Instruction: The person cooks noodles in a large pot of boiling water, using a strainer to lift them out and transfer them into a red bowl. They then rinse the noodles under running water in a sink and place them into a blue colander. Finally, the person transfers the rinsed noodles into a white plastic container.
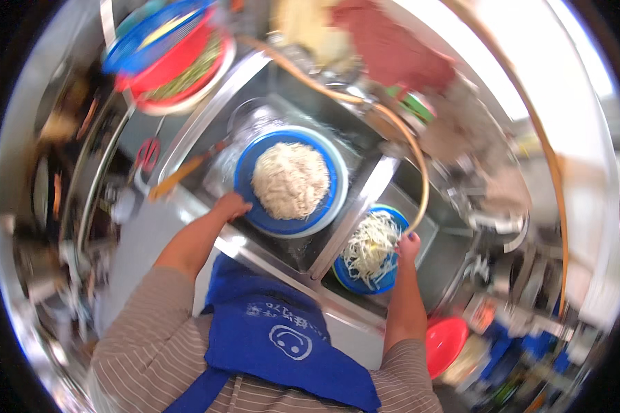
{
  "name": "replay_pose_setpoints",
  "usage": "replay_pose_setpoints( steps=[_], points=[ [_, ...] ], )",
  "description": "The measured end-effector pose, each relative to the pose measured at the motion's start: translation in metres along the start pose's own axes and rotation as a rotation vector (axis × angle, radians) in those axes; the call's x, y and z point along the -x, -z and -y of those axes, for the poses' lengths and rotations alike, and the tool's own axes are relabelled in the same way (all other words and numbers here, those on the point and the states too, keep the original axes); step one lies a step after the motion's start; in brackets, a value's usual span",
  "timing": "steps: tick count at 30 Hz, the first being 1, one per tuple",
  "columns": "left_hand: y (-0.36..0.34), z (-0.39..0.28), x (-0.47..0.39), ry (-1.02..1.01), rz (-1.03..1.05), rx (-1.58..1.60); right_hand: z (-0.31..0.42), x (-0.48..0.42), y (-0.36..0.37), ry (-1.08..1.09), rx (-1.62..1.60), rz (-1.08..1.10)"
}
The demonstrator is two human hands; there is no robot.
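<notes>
My left hand [232, 207] is at the near left rim of a blue colander [245, 180], its fingers closed on the edge. Pale, thin shreds [291, 180] are heaped in that colander, which sits inside a light-coloured basin [342, 191] in the larger sink compartment. My right hand [408, 247] holds the end of an orange-brown hose [421, 175]. The hose end is over a smaller blue colander [345, 274] in the right compartment. White shredded vegetable [372, 245] fills this one. Blur hides whether water flows.
A metal divider [354, 217] separates the sink compartments. A wooden-handled tool [186, 173] leans across the left edge, near red-handled scissors [149, 153]. Stacked red and blue baskets [160, 67] stand at upper left. A red bowl [446, 343] lies low on the right.
</notes>
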State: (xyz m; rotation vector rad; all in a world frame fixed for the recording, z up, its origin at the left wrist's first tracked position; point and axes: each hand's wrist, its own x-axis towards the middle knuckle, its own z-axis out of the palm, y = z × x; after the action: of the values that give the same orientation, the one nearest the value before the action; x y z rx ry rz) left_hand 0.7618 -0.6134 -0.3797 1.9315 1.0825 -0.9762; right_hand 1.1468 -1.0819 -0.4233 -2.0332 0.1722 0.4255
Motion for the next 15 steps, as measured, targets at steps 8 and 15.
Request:
replay_pose_setpoints(
  steps=[8, 15],
  points=[
    [-0.048, 0.016, -0.011, 0.170, -0.393, 0.338, 0.026, -0.096, -0.043, 0.015, 0.190, 0.083],
    [-0.073, 0.054, -0.049, 0.044, -0.483, 0.211, 0.015, -0.134, -0.025, 0.198, 0.239, -0.026]
  ],
)
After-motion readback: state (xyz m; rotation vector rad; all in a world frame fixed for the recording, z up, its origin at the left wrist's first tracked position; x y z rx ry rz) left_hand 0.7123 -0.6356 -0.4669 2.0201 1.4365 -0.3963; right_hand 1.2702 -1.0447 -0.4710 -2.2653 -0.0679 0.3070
